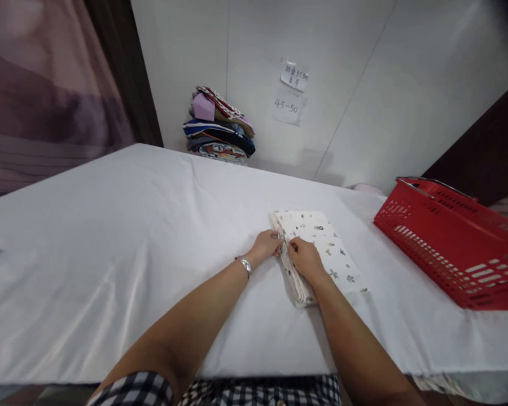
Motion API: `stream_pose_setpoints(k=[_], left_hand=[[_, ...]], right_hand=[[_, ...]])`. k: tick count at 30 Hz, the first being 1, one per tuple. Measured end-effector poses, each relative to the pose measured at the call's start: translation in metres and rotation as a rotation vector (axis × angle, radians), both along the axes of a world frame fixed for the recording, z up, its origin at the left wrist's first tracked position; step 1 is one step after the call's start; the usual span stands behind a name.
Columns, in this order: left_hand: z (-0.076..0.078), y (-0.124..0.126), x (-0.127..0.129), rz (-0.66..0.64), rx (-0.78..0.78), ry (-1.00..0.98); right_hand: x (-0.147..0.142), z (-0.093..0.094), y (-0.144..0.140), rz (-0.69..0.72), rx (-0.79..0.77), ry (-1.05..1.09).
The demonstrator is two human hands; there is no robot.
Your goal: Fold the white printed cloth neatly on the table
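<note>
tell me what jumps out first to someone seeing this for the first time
The bright red basket at the table's right edge stands out most against the white tablecloth. Next come the two hands, left hand and right hand, meeting at the left edge of a folded patterned cloth in the middle. A colourful stack of folded fabrics sits at the far wall.

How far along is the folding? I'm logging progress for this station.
Done: the white printed cloth already lies folded into a flat rectangle on the white-covered table. In hand: left hand and right hand pinch its layered left edge. Left: the cloth is not in the red plastic basket, nor on the folded stack of colourful cloths by the wall.
</note>
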State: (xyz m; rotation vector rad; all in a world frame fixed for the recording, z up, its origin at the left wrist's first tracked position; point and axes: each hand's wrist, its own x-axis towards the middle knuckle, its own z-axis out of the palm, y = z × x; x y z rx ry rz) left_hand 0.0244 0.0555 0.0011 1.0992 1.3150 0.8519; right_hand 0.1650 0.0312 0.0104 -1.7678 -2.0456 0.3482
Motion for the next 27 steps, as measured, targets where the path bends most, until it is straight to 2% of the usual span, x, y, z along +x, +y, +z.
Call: stream_pose_setpoints(k=[6,14,24,27], left_hand=[[0.0012,-0.0004,-0.0001,0.005,-0.006,0.002],[0.0016,0.0006,0.0005,0.001,-0.011,0.008],[-0.0018,0.0013,0.0,-0.007,-0.008,0.011],[-0.0035,0.0022,-0.0001,-0.009,-0.007,0.014]], right_hand=[[0.0023,-0.0065,0.0013,0.017,0.051,0.157],[-0.0052,0.0019,-0.0025,0.005,0.003,0.01],[0.0036,-0.0027,0.0011,0.042,-0.043,0.161],[0.0021,-0.0013,0.0014,0.032,-0.052,0.119]])
